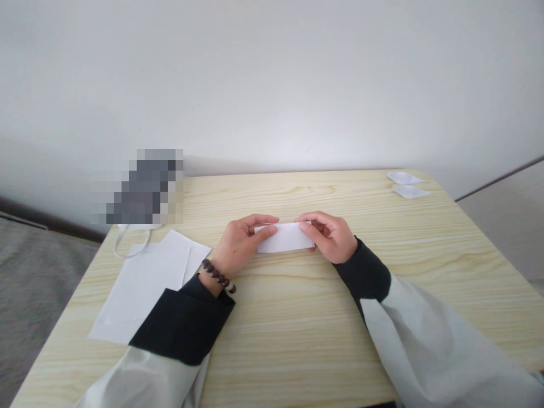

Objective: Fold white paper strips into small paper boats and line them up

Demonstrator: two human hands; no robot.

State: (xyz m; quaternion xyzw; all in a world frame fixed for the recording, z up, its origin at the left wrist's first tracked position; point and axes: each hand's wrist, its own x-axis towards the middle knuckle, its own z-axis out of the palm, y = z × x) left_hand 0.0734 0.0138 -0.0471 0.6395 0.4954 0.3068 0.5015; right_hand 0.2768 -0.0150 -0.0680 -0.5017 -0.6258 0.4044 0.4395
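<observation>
A small folded piece of white paper (pixel 285 238) is held between my two hands, a little above or on the middle of the table; I cannot tell which. My left hand (pixel 243 241) pinches its left end, thumb on the near face and fingers behind. At the right end, my right hand (pixel 329 233) grips it the same way, the thumb over the upper corner. The paper forms a narrow rectangle, its long side running left to right. What lies behind it is hidden.
Loose white sheets (pixel 140 289) lie on the wooden table (pixel 280 334) at the left, partly under my sleeve. Behind them a blurred-out dark device (pixel 142 190) stands with a white cable (pixel 117 249). Two folded white paper shapes (pixel 406 179) rest at the far right corner. A wall borders the back.
</observation>
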